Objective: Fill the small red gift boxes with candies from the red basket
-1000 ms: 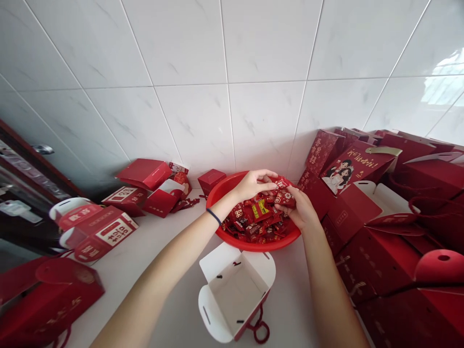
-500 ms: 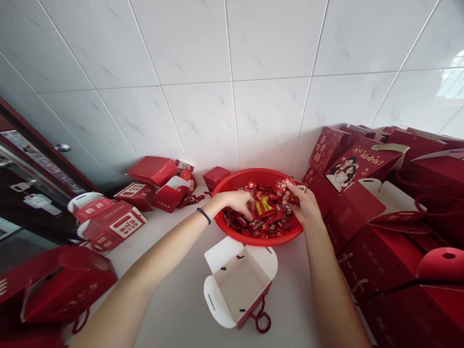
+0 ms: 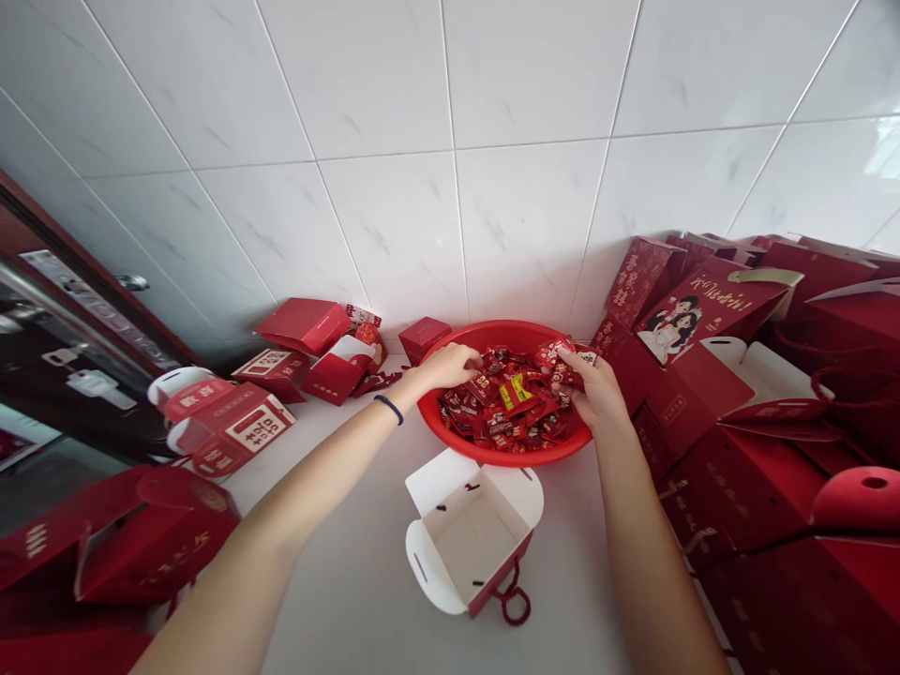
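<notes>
A round red plastic basin point(image 3: 492, 459) holds many red-wrapped candies point(image 3: 499, 422), with one yellow-labelled packet point(image 3: 517, 389) on top. Over the basin's left side, my left hand point(image 3: 452, 366) has its fingers curled down among the candies; what they grip is hidden. My right hand point(image 3: 597, 384), at the basin's right rim, is closed around several red-wrapped candies point(image 3: 562, 361). In front of the basin lies an unfolded gift box point(image 3: 471, 534), white inside and red outside, its flaps spread and a dark red cord loop point(image 3: 516, 605) beside it. Neither hand touches the box.
Stacks of red gift boxes point(image 3: 745, 487) crowd the right side. More red boxes point(image 3: 253, 431) stand on the left of the white table point(image 3: 337, 581), and others at the back left. A tiled wall point(image 3: 394, 225) rises behind; a dark door point(image 3: 77, 347) is at far left.
My left hand has shifted up and left within the basin, uncovering more candies. My right hand keeps its candies in about the same place. The view has moved slightly.
</notes>
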Motion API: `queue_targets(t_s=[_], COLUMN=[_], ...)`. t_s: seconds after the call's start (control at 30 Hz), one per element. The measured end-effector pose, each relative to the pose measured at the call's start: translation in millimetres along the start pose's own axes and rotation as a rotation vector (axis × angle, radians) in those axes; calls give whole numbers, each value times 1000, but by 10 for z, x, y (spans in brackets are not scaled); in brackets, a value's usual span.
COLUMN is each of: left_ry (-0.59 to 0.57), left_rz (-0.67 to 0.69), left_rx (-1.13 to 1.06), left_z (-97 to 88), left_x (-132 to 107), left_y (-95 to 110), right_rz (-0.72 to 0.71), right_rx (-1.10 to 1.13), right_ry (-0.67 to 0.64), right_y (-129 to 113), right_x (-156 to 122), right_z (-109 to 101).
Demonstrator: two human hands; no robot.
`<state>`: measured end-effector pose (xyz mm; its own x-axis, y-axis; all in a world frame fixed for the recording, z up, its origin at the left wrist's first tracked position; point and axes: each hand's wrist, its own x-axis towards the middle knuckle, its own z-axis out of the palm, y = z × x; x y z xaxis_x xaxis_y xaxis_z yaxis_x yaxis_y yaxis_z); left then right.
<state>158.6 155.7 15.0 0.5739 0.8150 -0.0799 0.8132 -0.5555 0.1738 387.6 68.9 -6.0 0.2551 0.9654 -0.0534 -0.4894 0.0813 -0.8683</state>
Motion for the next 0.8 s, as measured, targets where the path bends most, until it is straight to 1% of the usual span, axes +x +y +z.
queue_targets(t_s=[0.1, 0.17, 0.33, 0.37, 0.47, 0.53, 0.8], left_ry=[-189, -261, -251, -270, -390, -448, -476], left_rz=[41, 45, 50, 55, 60, 54, 14], left_rx=[-20, -22, -19, -14, 38, 84, 186], left_z=[-5, 37, 109, 106, 96, 111, 246], left_x=[-50, -69, -90, -94, -107, -106, -47], left_y=[-38, -39, 5, 13, 38, 64, 239], right_rz=[-3, -6, -5, -4, -3, -6, -4], right_rx=[-5, -6, -6, -4, -2, -8, -16], right_ry=[-5, -6, 7, 5, 2, 9, -2], right_y=[2, 2, 4, 7, 17, 18, -5], right_x=[2, 2, 5, 8, 17, 18, -12], right_z=[-3, -1, 5, 3, -4, -5, 13])
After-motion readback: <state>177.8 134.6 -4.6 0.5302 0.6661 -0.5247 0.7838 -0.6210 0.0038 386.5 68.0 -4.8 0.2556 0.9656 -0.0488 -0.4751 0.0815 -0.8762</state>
